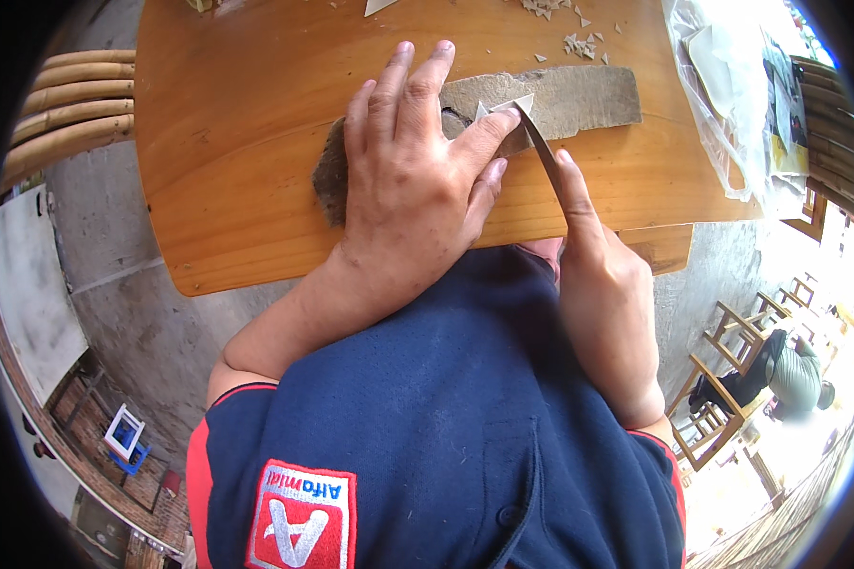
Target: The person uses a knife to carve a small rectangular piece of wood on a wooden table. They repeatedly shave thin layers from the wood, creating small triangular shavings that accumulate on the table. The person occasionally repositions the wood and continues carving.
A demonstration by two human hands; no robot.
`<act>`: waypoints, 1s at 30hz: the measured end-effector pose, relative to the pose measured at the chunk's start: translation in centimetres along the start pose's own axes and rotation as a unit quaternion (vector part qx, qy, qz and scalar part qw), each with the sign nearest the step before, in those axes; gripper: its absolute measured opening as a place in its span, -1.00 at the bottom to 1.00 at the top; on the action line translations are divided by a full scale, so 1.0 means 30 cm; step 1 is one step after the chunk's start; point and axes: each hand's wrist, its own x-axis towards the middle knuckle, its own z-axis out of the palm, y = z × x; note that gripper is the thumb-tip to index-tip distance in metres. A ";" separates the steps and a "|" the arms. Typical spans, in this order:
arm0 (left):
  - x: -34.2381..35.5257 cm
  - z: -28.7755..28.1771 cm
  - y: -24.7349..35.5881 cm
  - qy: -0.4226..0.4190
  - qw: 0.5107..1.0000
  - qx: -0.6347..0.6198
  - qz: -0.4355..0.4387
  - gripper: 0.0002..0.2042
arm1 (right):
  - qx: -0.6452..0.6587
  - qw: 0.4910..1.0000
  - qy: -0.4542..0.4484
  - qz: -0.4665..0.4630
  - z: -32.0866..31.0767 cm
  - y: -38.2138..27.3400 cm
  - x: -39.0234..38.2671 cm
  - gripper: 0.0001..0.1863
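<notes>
A worn, grey-brown wooden board lies across the tabletop. My left hand rests on it with its fingers stretched forward and apart. The left thumb presses a small, pale, pointed flat piece down against the board. My right hand is closed round a narrow dark knife, its index finger laid along the back of the blade. The blade's tip touches or nearly touches the pale piece beside the left thumb. The knife's handle is hidden inside the right hand.
Small pale triangular scraps are scattered at the far side of the wooden table. A clear plastic bag lies at its right edge. Bamboo slats stand on the left. At lower right, a person sits among wooden stools.
</notes>
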 end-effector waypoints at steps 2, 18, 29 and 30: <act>0.000 0.003 0.002 0.001 1.000 0.000 -0.004 -0.59 | 0.017 1.000 0.006 -0.005 -0.013 0.012 -0.013 -0.18; 0.002 0.039 -0.006 0.014 0.999 -0.016 0.028 -0.59 | -0.104 0.984 0.019 -0.147 -0.093 0.252 0.136 -0.25; 0.011 0.029 -0.002 0.004 1.000 -0.026 0.016 -0.60 | -0.108 0.983 -0.018 -0.145 -0.119 0.244 0.156 -0.24; 0.011 0.028 -0.001 0.004 1.000 -0.026 0.015 -0.59 | -0.110 0.984 -0.021 -0.140 -0.126 0.231 0.154 -0.24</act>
